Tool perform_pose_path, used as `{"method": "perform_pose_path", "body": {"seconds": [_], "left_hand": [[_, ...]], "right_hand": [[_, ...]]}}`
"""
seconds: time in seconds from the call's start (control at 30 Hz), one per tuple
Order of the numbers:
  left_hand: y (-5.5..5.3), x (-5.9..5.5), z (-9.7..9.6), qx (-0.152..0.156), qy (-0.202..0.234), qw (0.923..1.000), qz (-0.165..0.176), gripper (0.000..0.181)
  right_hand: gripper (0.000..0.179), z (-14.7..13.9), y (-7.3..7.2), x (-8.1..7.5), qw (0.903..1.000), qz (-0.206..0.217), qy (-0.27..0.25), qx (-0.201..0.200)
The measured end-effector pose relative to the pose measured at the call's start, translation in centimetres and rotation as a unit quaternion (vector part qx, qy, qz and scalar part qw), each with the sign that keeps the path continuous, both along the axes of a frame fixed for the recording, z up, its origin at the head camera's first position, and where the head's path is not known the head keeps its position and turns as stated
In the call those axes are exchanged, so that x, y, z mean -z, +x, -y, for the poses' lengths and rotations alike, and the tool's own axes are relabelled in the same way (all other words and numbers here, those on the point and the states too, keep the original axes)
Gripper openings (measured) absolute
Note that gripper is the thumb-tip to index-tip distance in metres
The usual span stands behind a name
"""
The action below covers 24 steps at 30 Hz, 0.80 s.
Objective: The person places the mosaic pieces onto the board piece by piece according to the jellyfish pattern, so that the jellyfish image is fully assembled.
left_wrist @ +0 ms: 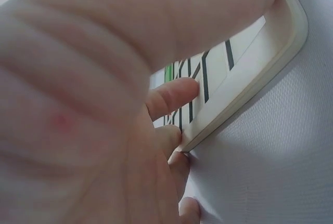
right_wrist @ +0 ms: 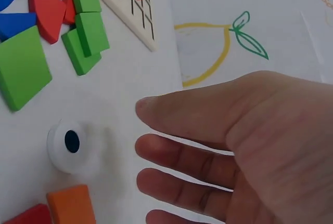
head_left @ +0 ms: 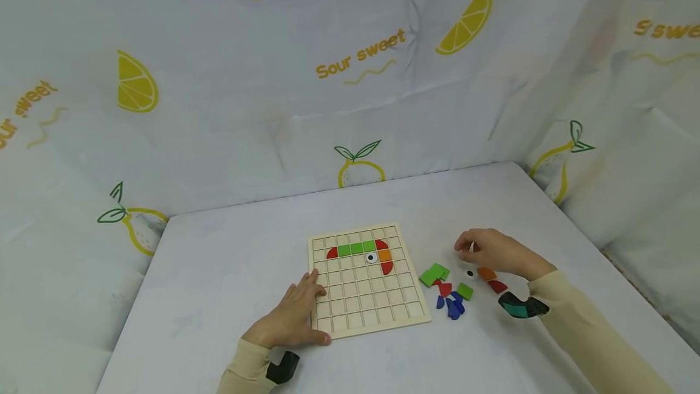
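Observation:
A wooden grid board (head_left: 379,301) lies on the table. Along its far part sit a row of green squares (head_left: 356,248) between red rounded pieces, an orange square (head_left: 384,255) and a white eye disc (head_left: 372,257). My left hand (head_left: 292,315) rests at the board's near left corner, fingers on the left edge, thumb by the front edge. To the board's right, my right hand (head_left: 497,252) hovers over the table, fingers loosely bent, nothing between them. Closest to it are another eye disc (right_wrist: 67,146), an orange piece (right_wrist: 73,205) and a red piece (head_left: 497,286).
Right of the board lie loose pieces: overlapping green squares (head_left: 434,274), a single green square (head_left: 465,291), a red piece (head_left: 445,289) and several blue pieces (head_left: 452,309). A white cloth with lemon prints (head_left: 361,163) hangs behind the table.

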<state>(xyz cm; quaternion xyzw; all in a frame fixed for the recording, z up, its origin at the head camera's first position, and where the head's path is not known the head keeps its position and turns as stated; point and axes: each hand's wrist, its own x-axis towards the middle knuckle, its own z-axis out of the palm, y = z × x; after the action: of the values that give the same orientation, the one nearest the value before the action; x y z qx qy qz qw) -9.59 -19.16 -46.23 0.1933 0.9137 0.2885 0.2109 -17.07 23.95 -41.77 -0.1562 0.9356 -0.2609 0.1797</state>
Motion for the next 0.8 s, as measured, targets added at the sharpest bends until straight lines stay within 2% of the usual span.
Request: {"method": "perform_pose_path", "body": {"seconds": [0.1, 0.27, 0.47, 0.7, 0.8], "left_hand": [[0.0, 0.0, 0.1, 0.001, -0.001, 1.0, -0.001, 0.077], [0.0, 0.2, 0.1, 0.003, -0.001, 1.0, -0.009, 0.078], [-0.1, 0.3, 0.2, 0.001, -0.001, 1.0, -0.007, 0.079], [-0.2, 0.5, 0.2, 0.003, -0.005, 1.0, -0.005, 0.078], [-0.2, 0.5, 0.3, 0.003, -0.006, 1.0, -0.002, 0.078]], "right_hand": [[0.019, -0.7, 0.4, 0.5, 0.9996, 0.023, 0.018, 0.0], [0.02, -1.0, 0.8, 1.2, 0.9984, 0.026, 0.049, 0.01], [0.029, -1.0, 1.0, 1.6, 0.9954, 0.028, 0.091, 0.014], [0.019, -0.5, 1.0, 1.8, 0.9949, 0.0, 0.1, -0.012], [0.024, -0.3, 1.0, 1.9, 0.9945, -0.02, 0.1, -0.023]]}}
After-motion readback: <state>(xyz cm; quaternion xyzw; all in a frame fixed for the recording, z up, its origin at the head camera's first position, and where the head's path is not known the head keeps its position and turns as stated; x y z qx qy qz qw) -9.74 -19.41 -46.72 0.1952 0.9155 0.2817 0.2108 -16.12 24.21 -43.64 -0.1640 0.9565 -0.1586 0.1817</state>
